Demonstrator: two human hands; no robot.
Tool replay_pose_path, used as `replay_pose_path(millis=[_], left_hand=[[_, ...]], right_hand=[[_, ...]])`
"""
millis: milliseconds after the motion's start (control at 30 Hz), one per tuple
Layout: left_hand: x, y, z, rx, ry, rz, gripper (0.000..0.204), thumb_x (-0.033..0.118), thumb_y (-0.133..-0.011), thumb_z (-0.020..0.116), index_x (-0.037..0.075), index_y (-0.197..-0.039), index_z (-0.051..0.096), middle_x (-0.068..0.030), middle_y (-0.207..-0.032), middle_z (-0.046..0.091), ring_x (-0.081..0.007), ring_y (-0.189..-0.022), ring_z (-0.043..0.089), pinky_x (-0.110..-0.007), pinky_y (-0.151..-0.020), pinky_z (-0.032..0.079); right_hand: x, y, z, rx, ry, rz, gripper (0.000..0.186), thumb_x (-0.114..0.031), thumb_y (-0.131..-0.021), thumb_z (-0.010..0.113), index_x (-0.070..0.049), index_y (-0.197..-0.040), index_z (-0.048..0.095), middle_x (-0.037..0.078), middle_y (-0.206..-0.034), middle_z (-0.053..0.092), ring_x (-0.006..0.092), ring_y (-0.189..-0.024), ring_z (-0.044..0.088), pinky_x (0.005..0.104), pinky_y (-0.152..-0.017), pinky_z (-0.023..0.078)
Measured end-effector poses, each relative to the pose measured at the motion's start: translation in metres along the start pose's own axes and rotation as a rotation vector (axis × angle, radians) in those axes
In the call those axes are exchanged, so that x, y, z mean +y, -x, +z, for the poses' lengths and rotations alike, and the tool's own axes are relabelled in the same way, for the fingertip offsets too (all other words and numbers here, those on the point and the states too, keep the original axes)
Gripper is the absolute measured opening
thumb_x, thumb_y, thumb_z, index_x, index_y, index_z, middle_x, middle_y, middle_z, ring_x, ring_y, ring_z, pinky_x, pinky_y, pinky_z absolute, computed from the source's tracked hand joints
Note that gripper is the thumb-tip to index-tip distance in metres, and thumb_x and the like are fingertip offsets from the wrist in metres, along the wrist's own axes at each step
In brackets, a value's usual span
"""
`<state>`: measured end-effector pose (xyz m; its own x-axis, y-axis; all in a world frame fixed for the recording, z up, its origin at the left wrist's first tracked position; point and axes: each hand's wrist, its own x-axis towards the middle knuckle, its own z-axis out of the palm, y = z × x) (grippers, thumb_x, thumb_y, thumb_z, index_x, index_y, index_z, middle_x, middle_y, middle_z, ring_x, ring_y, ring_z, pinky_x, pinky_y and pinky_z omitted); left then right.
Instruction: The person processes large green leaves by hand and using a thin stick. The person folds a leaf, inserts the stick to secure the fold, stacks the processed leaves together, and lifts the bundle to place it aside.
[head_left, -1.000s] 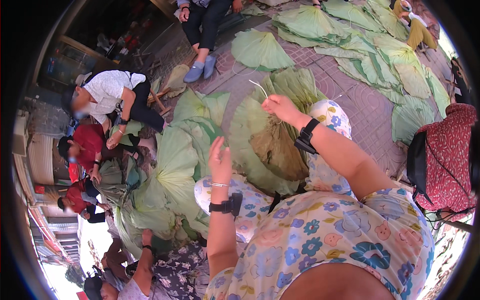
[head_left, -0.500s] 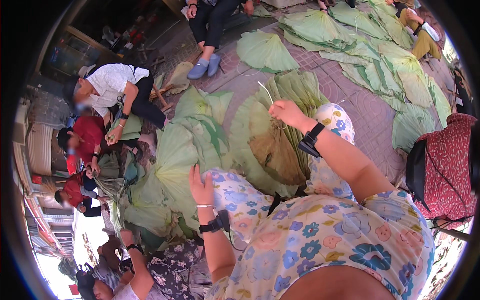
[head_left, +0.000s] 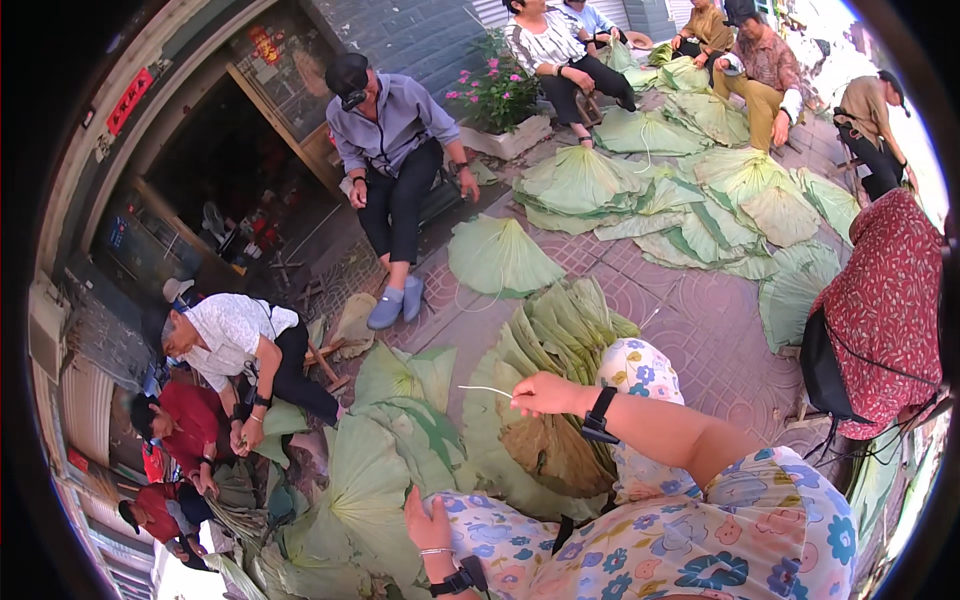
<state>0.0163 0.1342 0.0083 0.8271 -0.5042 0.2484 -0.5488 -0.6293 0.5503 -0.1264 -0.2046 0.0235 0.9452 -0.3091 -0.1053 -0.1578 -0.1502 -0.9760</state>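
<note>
Bright daylight falls evenly over the scene, with soft, short shadows under the seated people. The doorway (head_left: pixel 215 190) at upper left is dim. Glare washes out the top right corner and the lower left edge. Fisheye bending curves the wall lines, and a black rim frames everything. The centre stays sharp.

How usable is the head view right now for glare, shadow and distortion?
Head view: strong fisheye bending with a black rim; blown-out sunlight at the right and lower-left edges; dark open doorway upper left; the right hand and the folded green lotus leaves are evenly lit and sharp.
</note>
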Motion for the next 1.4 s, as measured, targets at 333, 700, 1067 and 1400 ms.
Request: replay_pose_path(millis=[333,700,1067,1400], left_hand=[[0.01,0.003,-0.002,-0.049,0.035,-0.032,0.058,0.016,-0.073,0.067,-0.002,-0.125,0.05,-0.0206,-0.124,0.054,-0.0352,-0.117,0.048,-0.04,-0.101,0.036],[-0.096,0.037,0.053,-0.239,0.749,-0.69,0.067,0.044,-0.088,0.052,-0.002,-0.135,0.039,-0.0233,-0.13,0.049,-0.0304,-0.113,0.053,-0.036,-0.096,0.04],[-0.236,0.15,0.203,-0.485,0.743,-1.311,0.032,0.036,-0.089,0.052,0.01,-0.108,0.054,-0.0058,-0.093,0.055,-0.0221,-0.082,0.058,-0.04,-0.067,0.045],[-0.236,0.08,0.183,-0.302,-0.085,-0.745,0.053,0.035,-0.076,0.066,0.024,-0.126,0.055,-0.0233,-0.141,0.035,-0.0399,-0.131,0.031,-0.046,-0.104,0.033]], right_hand=[[0.006,-0.006,0.004,0.008,0.028,0.048,0.025,-0.024,-0.089,0.055,-0.001,-0.094,0.064,0.006,-0.076,0.065,0.0124,-0.06,0.058,0.028,-0.056,0.046],[0.013,-0.01,-0.018,0.052,0.072,0.139,0.022,-0.019,-0.092,0.051,-0.002,-0.097,0.064,0.001,-0.074,0.061,0.0059,-0.058,0.051,0.0202,-0.053,0.042],[0.021,-0.004,-0.026,0.113,0.24,0.271,0.022,-0.021,-0.093,0.05,-0.005,-0.097,0.064,-0.001,-0.074,0.061,0.0046,-0.058,0.052,0.0192,-0.053,0.042],[0.032,-0.029,0.004,0.029,0.308,0.295,0.022,-0.02,-0.093,0.05,-0.003,-0.098,0.064,0.001,-0.074,0.061,0.0058,-0.058,0.053,0.0206,-0.053,0.043]])
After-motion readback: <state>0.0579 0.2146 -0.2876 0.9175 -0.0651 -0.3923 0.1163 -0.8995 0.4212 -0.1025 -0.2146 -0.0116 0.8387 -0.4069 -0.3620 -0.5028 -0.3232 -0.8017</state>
